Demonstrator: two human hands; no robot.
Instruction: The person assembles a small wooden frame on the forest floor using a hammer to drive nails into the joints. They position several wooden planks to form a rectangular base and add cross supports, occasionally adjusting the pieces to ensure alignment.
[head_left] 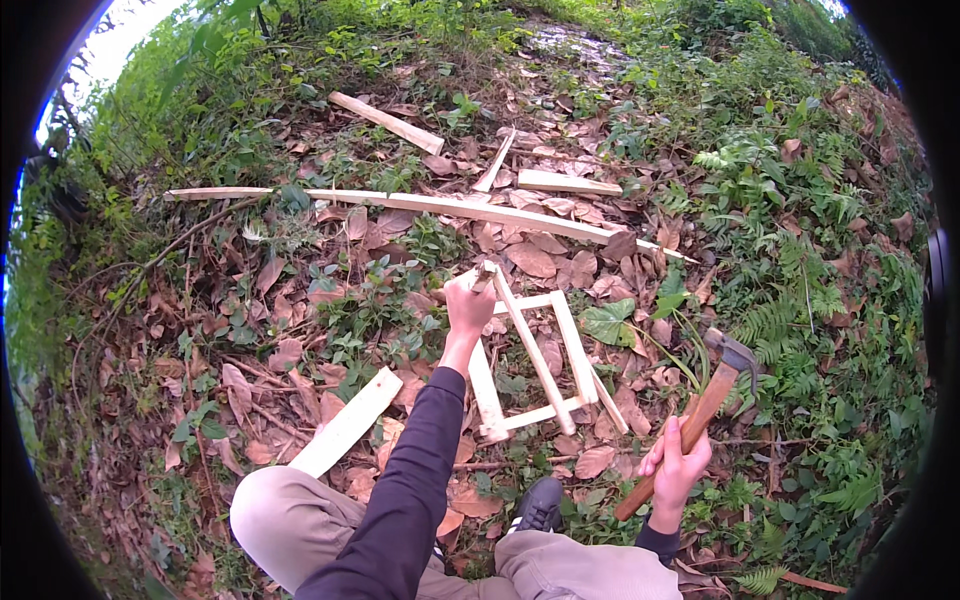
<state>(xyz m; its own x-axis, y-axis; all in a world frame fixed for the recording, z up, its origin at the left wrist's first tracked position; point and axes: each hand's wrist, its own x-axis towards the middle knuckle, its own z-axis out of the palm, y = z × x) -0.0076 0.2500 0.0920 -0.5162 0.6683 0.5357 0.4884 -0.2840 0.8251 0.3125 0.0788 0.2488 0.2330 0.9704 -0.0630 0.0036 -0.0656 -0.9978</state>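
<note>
My right hand [676, 461] is wrapped round the wooden handle of a claw hammer [708, 398], whose metal head points up and away at the right. In front of my knees stands a small frame of pale wooden strips [575, 350], with a loose-looking strip [532, 350] slanting across it. My left hand [468, 305] is closed at the frame's far left corner, gripping the wood there. A brownish end of wood sticks up just above the fingers. My fingers hide how the pieces meet at that corner.
A wide pale board [350, 424] lies by my left knee. Beyond the frame, a long thin strip [470, 209] crosses the ground. Further back lie a short plank [388, 122], a pointed splinter [495, 162] and another short piece [568, 183]. Brown leaves and green plants cover the ground.
</note>
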